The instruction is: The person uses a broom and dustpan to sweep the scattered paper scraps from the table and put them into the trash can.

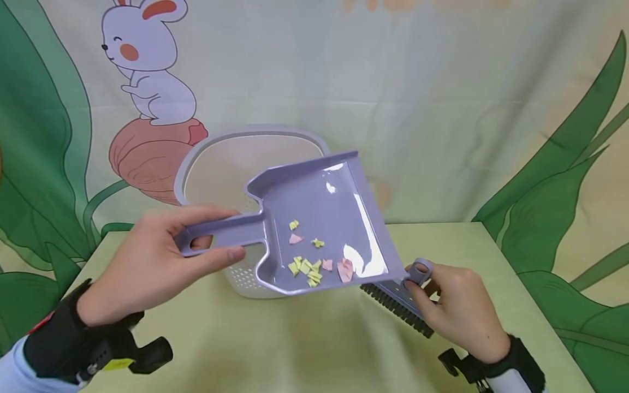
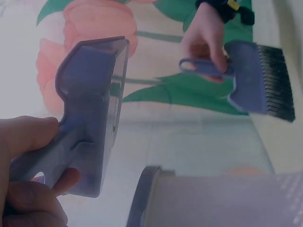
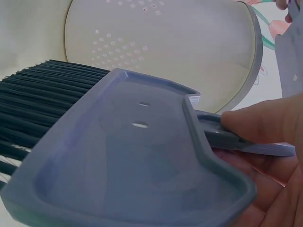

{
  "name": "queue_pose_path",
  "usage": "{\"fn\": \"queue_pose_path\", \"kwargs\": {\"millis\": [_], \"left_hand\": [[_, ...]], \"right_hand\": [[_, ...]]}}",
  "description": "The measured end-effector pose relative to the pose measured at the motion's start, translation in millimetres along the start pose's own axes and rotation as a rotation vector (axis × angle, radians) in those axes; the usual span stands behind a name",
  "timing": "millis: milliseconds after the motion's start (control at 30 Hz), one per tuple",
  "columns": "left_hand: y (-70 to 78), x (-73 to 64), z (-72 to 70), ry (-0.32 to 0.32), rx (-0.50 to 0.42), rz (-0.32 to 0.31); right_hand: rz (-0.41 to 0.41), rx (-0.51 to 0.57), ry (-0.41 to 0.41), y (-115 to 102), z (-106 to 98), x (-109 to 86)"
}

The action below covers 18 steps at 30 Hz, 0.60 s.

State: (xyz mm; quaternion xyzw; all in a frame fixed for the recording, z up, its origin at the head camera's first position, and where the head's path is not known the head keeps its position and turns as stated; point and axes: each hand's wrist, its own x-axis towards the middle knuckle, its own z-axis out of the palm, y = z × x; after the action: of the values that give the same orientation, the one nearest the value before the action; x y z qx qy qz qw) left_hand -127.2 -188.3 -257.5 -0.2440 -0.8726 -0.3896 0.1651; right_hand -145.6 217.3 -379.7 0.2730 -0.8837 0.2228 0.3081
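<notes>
My left hand [image 1: 169, 256] grips the handle of a purple dustpan [image 1: 314, 202], raised above the table and tilted so its inside shows. Yellow paper scraps [image 1: 307, 268] and a few pink scraps [image 1: 345, 269] lie in the pan, mostly along its lower side. At the right, my right hand [image 1: 457, 305] holds a purple brush [image 2: 248, 78] by its looped handle, dark bristles pointing down and left. Part of the brush is hidden behind the pan's corner in the head view. Behind the pan stands a light bin [image 1: 250, 281] with a purple rim, partly covered by it.
The pale green table [image 1: 236, 349] reaches back to a printed cloth backdrop [image 1: 442, 109] with a rabbit and leaves. Small holes pattern the bin's wall [image 3: 118, 49]. The bin stands near the table's back edge.
</notes>
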Motion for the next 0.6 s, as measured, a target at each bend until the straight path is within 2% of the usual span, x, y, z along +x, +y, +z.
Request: {"fn": "queue_pose_path", "kwargs": {"millis": [300, 467, 600], "left_hand": [[-19.9, 25.8, -32.6, 0.081, 0.048, -0.026], [-33.7, 36.8, -46.8, 0.085, 0.064, -0.083], [-49.2, 48.0, -54.3, 0.082, 0.059, -0.071]], "right_hand": [[0.016, -0.003, 0.014, 4.5, 1.9, 1.5], [0.018, -0.005, 0.010, 4.2, 1.8, 2.0], [0.024, -0.003, 0.005, 3.5, 1.6, 1.1]]}}
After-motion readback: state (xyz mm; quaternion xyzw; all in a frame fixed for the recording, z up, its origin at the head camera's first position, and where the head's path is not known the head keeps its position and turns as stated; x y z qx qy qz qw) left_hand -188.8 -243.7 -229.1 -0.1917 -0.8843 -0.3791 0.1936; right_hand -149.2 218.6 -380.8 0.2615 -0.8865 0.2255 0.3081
